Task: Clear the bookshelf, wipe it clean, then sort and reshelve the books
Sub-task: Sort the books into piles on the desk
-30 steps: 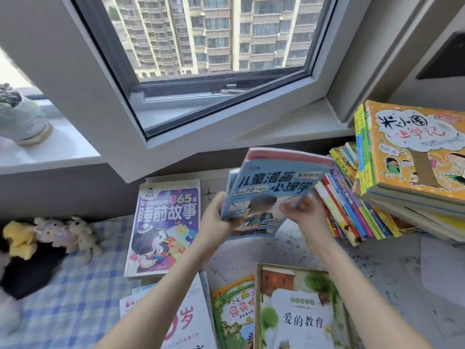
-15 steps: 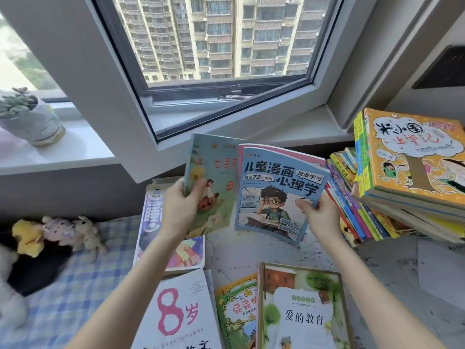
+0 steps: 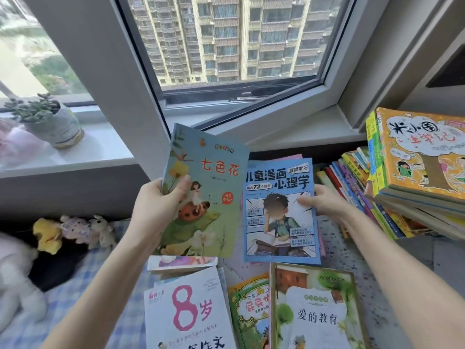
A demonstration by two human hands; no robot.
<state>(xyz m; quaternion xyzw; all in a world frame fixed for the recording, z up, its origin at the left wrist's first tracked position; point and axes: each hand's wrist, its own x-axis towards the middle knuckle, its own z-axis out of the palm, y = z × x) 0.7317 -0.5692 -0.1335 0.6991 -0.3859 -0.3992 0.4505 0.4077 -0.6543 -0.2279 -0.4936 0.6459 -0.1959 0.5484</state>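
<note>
My left hand (image 3: 157, 205) grips a teal-green book with a ladybird and red title (image 3: 208, 197) by its left edge, thumb on the cover. Beside it my right hand (image 3: 324, 202) holds a blue comic-style book (image 3: 279, 222) by its right edge, thumb across the cover. Both books are raised, covers facing me, side by side above the surface. Below them lie a white book with a pink "8" (image 3: 188, 311), a green-framed book (image 3: 249, 313) and a pale green book with a brick house (image 3: 314, 311).
At the right stand a leaning row of thin books (image 3: 357, 187) and a stack topped by an orange book (image 3: 422, 152). Small plush toys (image 3: 75, 230) lie at the left on a blue checked cloth (image 3: 75, 298). A potted succulent (image 3: 50, 119) sits on the windowsill.
The books I held together have been split: my left hand drew the teal-green book out to the left and turned it fully towards me, while my right hand keeps the blue one.
</note>
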